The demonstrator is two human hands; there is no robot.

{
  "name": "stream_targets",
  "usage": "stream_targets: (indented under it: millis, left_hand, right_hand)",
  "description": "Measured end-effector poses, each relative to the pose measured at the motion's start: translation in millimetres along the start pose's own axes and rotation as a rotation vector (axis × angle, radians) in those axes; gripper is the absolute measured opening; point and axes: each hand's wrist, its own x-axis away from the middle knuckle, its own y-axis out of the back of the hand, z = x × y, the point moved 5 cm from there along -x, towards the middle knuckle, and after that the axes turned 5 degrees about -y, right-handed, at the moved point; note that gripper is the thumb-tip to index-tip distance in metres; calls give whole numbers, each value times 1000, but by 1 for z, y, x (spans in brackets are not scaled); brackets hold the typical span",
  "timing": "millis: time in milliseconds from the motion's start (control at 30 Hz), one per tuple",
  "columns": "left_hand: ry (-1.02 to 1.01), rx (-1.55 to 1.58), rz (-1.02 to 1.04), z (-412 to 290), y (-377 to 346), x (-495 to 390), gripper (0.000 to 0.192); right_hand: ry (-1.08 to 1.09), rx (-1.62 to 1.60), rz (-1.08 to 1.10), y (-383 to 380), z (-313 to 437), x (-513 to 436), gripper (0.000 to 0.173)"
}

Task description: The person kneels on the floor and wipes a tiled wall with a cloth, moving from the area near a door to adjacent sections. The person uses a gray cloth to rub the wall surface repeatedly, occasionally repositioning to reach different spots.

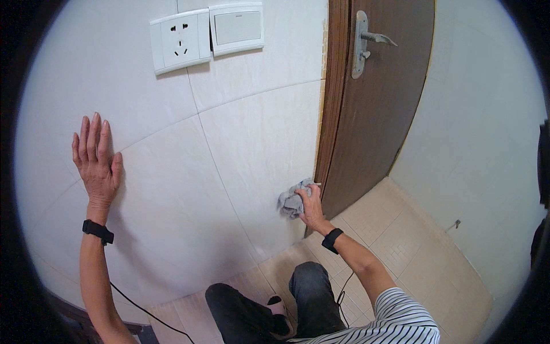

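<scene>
My left hand (97, 161) lies flat against the white tiled wall (159, 185), its fingers pointing up and a little apart, with nothing in it. Lower and to the right, my right hand (313, 208) grips a crumpled grey cloth (293, 202). The cloth is pressed to the wall tile right beside the brown wooden door frame (333, 129). Part of the cloth is hidden behind my fingers. Each wrist wears a black band.
Above are a wall socket (180, 42) and a light switch (237, 28). A brown door (386, 99) with a metal lever handle (378, 38) stands shut at right. Black cables (150, 312) hang near my legs (311, 296). Beige floor tiles (399, 232) reach the right wall, which bears a small hook (457, 223).
</scene>
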Motion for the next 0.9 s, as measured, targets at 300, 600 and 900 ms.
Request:
stream_targets:
  millis: [300,600,900]
  left_hand:
    - [5,-14,10,0,-1,-1,53]
    - [-24,-28,-19,0,-2,-1,54]
    - [0,13,3,-1,2,-2,53]
  right_hand:
    - [324,-153,-579,176,78,-150,85]
    - [272,-77,-541,82,40,-91,92]
    - [-168,-94,150,-52,-19,35,79]
